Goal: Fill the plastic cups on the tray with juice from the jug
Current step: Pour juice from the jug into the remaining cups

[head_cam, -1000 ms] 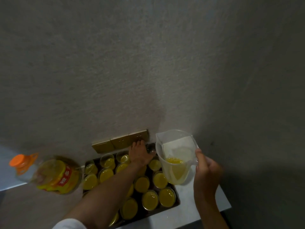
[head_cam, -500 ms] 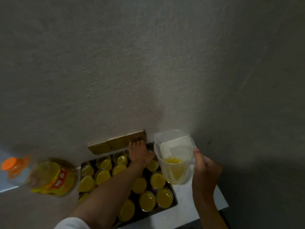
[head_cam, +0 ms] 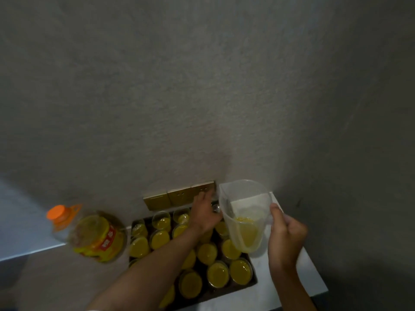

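Most plastic cups [head_cam: 211,253] on the tray [head_cam: 253,279] already show yellow juice up near their rims; the one open question sits at the tray's far right corner, next to the wall sockets [head_cam: 179,195]. The left hand [head_cam: 205,215] reaches across the tray to that corner, fingers curved about a clear cup [head_cam: 216,208] whose rim alone shows; it appears unfilled, though the hand covers most of it, and whether the fingers truly grip it or only steady it cannot be told. The jug [head_cam: 244,215] hangs just right of that cup, over the tray's far right edge, held by its handle in the clenched fingers of the right hand [head_cam: 286,235]. It stands close to upright, a shallow pool of juice in its lower part, its spout on the side facing the left hand. Judgement: the pour turns on this short gap, cup lying directly left of the spout, so the jug need only tip leftward. Little juice remains; it may not fill the cup. An orange-capped bottle [head_cam: 89,234] of yellow liquid stands left of the tray, well apart from both hands.
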A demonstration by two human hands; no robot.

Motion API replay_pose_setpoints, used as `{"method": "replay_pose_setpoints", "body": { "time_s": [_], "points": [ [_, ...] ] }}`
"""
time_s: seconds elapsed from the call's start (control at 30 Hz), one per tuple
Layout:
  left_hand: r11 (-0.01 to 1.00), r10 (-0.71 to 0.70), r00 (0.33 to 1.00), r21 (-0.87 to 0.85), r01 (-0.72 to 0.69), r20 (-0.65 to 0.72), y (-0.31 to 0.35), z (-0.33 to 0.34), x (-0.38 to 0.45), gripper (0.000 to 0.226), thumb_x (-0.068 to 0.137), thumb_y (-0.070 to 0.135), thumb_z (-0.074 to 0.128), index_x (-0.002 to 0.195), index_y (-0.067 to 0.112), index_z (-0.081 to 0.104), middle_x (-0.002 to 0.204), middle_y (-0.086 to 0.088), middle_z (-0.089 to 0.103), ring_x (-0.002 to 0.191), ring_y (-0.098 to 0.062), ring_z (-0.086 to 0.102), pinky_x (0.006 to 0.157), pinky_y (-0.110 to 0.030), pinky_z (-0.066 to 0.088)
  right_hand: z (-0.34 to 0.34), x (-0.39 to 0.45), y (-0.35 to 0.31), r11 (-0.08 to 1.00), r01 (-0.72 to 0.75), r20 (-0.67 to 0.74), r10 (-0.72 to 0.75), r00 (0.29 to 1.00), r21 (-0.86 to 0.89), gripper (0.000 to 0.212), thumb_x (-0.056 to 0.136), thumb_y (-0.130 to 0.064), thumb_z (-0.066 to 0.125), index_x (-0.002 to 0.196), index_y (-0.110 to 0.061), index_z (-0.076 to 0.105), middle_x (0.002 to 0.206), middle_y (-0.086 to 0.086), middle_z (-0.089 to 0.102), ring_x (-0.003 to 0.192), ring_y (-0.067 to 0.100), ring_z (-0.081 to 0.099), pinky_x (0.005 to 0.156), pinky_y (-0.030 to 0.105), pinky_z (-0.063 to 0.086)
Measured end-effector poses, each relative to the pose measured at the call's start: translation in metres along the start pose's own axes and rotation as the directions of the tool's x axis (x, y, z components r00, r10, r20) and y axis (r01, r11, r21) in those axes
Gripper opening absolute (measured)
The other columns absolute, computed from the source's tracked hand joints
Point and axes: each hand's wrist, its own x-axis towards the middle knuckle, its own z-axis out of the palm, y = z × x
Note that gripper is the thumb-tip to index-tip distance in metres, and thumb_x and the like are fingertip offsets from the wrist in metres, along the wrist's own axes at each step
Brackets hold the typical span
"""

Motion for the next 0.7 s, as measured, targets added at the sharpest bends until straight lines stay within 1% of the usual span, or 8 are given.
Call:
{"method": "replay_pose_setpoints", "body": {
  "time_s": [0.07,0.13,0.23,0.3,0.4,0.53,0.6,0.7],
  "points": [
    [0.989,0.013,1.000,-0.146,-0.014,-0.006,0.003,-0.014,-0.010,0.084,0.070,0.071,0.062,0.143,0.033,0.046,0.132,0.011,0.049,0.119,-0.010,0.046,0.094,-0.026,0.044,0.004,-0.007,-0.004,1.000,-0.027,0.000,0.027,1.000,0.009,0.055,0.099,-0.017,0.064,0.058,0.012,0.042,0.045,0.001,0.036,0.040,0.011,0.033,0.041,0.025,0.032],
    [0.973,0.038,0.999,-0.226,-0.043,-0.030,0.003,-0.027,-0.019,0.087,0.070,0.070,0.068,0.145,0.032,0.045,0.135,0.011,0.047,0.120,-0.008,0.047,0.095,-0.027,0.049,0.007,-0.014,-0.008,0.999,-0.039,0.020,0.039,0.999,0.008,0.055,0.099,-0.019,0.064,0.059,0.012,0.044,0.044,-0.002,0.037,0.041,0.010,0.034,0.044,0.026,0.034],
    [0.937,0.058,0.995,-0.341,-0.083,-0.085,0.000,-0.044,-0.035,0.080,0.074,0.063,0.078,0.144,0.041,0.045,0.134,0.015,0.047,0.121,-0.004,0.049,0.096,-0.030,0.052,0.013,-0.026,-0.014,0.999,-0.035,0.035,0.035,0.999,-0.018,0.055,0.100,-0.022,0.064,0.055,0.004,0.047,0.043,-0.003,0.036,0.042,0.011,0.036,0.051,0.029,0.034],
    [0.903,0.036,0.992,-0.422,-0.083,-0.117,-0.004,-0.054,-0.046,0.080,0.076,0.058,0.082,0.144,0.047,0.043,0.139,0.018,0.044,0.125,-0.004,0.051,0.099,-0.034,0.054,0.017,-0.033,-0.018,0.999,-0.015,0.039,0.017,0.999,-0.037,0.058,0.100,-0.023,0.064,0.053,0.004,0.043,0.044,-0.002,0.035,0.044,0.014,0.035,0.052,0.031,0.034],
    [0.860,0.016,0.982,-0.498,-0.109,-0.188,-0.012,-0.069,-0.065,0.083,0.077,0.054,0.084,0.147,0.046,0.040,0.147,0.019,0.041,0.132,-0.006,0.049,0.102,-0.039,0.055,0.025,-0.046,-0.024,0.999,0.004,0.044,-0.002,0.999,-0.046,0.057,0.100,-0.021,0.064,0.049,-0.005,0.044,0.042,-0.005,0.034,0.045,0.017,0.035,0.052,0.029,0.034],
    [0.814,-0.087,0.955,-0.573,-0.096,-0.282,-0.020,-0.092,-0.092,0.086,0.076,0.050,0.085,0.147,0.043,0.038,0.141,0.027,0.044,0.128,0.006,0.047,0.105,-0.026,0.049,0.037,-0.059,-0.029,0.998,0.019,0.068,-0.015,0.998,-0.058,0.054,0.099,-0.019,0.064,0.050,-0.004,0.047,0.044,0.001,0.037,0.049,0.023,0.038,0.055,0.031,0.037],
    [0.791,-0.147,0.935,-0.606,-0.085,-0.324,-0.024,-0.100,-0.105,0.082,0.076,0.049,0.085,0.145,0.045,0.040,0.138,0.026,0.049,0.124,0.006,0.050,0.102,-0.024,0.050,0.043,-0.065,-0.034,0.998,0.025,0.086,-0.019,0.996,-0.064,0.053,0.099,-0.017,0.064,0.050,-0.005,0.047,0.042,-0.003,0.037,0.049,0.022,0.037,0.055,0.030,0.037],
    [0.773,-0.208,0.889,-0.626,-0.106,-0.407,-0.031,-0.111,-0.120,0.071,0.078,0.046,0.084,0.138,0.045,0.047,0.132,0.023,0.055,0.119,0.002,0.053,0.097,-0.025,0.052,0.053,-0.074,-0.042,0.996,0.031,0.136,-0.020,0.990,-0.079,0.052,0.099,-0.014,0.064,0.050,-0.007,0.044,0.037,-0.008,0.036,0.047,0.019,0.036,0.055,0.028,0.035]
  ]
}}
